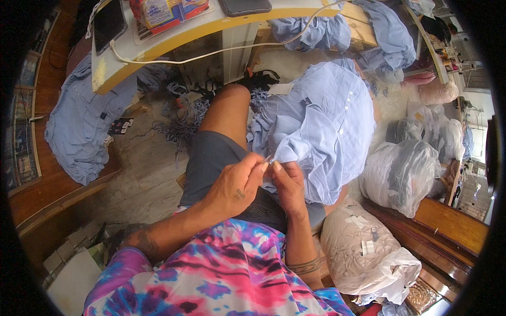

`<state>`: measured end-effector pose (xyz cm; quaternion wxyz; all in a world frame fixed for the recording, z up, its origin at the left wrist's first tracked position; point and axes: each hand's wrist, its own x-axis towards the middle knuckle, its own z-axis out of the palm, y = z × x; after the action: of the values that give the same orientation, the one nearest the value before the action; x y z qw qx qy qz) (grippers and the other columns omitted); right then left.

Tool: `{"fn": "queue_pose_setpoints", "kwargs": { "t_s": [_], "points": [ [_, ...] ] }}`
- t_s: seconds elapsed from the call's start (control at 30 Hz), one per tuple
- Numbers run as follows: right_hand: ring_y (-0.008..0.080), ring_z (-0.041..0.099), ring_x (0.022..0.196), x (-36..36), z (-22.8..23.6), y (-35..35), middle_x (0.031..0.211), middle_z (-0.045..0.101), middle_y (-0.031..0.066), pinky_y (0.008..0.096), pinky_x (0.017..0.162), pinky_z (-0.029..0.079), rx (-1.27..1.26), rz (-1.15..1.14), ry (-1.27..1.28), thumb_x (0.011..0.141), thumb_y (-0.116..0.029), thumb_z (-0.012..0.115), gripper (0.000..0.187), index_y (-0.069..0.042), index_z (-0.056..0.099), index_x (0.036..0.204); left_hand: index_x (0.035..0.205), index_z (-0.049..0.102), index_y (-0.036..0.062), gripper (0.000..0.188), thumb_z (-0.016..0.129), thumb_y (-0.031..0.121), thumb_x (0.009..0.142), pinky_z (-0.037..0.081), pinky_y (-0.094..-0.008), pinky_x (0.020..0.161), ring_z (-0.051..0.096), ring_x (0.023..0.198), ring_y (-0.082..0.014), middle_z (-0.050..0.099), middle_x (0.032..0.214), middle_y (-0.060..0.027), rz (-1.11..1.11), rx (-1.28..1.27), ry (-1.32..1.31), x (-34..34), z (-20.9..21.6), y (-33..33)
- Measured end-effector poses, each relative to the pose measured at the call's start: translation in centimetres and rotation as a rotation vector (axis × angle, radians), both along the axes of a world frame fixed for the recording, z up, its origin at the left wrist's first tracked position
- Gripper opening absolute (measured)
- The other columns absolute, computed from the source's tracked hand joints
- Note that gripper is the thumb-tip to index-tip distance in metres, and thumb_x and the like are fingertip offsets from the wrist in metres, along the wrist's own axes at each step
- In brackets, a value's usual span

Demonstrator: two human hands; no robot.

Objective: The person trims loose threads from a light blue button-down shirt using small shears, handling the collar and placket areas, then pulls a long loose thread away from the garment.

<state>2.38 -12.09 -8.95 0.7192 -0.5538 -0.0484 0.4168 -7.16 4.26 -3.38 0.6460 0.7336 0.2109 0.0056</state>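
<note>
A light blue button shirt lies bunched across my lap and right thigh, its row of small white buttons facing up. My right hand is closed on a gathered corner of the shirt, thumb on top. Just left of it, my left hand is pinched shut at the same corner. A thin, pale, pointed bit shows between its fingertips, too small to name. The two hands nearly touch at the fingertips.
Ahead stands a white table with a yellow edge, a phone and a white cable. Blue garments are heaped at left. Clear plastic bags and a beige bundle sit at right. Fabric scraps litter the floor.
</note>
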Motion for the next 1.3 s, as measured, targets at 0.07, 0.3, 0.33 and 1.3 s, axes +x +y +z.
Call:
{"fn": "queue_pose_setpoints", "kwargs": {
  "t_s": [0.07, 0.3, 0.33, 1.3],
  "points": [
    [0.0173, 0.067, 0.099, -0.1, 0.0, 0.3, 0.107, 0.072, 0.0101, 0.0351, 0.094, 0.051, 0.013, -0.041, 0.035, 0.11, -0.024, 0.057, 0.026, 0.0, 0.066, 0.111, 0.114, 0.062, -0.0014, 0.02, 0.054, 0.016, 0.108, 0.055, -0.0386, 0.07, 0.073, 0.078, -0.0282, 0.069, 0.082, -0.0177, -0.009, 0.075, -0.044, 0.0, -0.4, 0.0],
    [0.0206, 0.068, 0.092, 0.0, -1.1, 0.9, 0.099, 0.07, 0.0109, 0.0383, 0.088, 0.054, -0.034, -0.167, 0.213, 0.11, -0.034, 0.054, 0.036, -0.003, 0.064, 0.095, 0.114, 0.063, -0.0018, 0.02, 0.056, 0.016, 0.107, 0.055, -0.0388, 0.07, 0.072, 0.078, -0.0319, 0.068, 0.084, -0.0206, -0.004, 0.122, -0.116, 0.4, -0.9, 0.4],
    [0.0207, 0.068, 0.092, 0.1, -1.4, 0.8, 0.099, 0.07, 0.0109, 0.0381, 0.087, 0.055, -0.015, -0.203, 0.265, 0.109, -0.034, 0.056, 0.035, -0.004, 0.064, 0.094, 0.114, 0.063, -0.0018, 0.02, 0.057, 0.015, 0.106, 0.054, -0.0383, 0.07, 0.072, 0.077, -0.0306, 0.068, 0.083, -0.0197, -0.008, 0.102, -0.103, 0.5, -0.9, 0.4],
    [0.0277, 0.066, 0.106, 0.3, 8.3, -10.5, 0.111, 0.07, 0.0115, 0.0534, 0.102, 0.054, 0.322, -0.837, 0.583, 0.09, -0.005, 0.061, 0.027, 0.0, 0.062, 0.116, 0.095, 0.068, -0.0013, 0.034, 0.083, 0.028, 0.086, 0.053, -0.0383, 0.074, 0.069, 0.081, -0.0242, 0.072, 0.085, -0.0152, -0.009, 0.052, -0.143, 13.2, -13.5, 0.0]
  ]
}}
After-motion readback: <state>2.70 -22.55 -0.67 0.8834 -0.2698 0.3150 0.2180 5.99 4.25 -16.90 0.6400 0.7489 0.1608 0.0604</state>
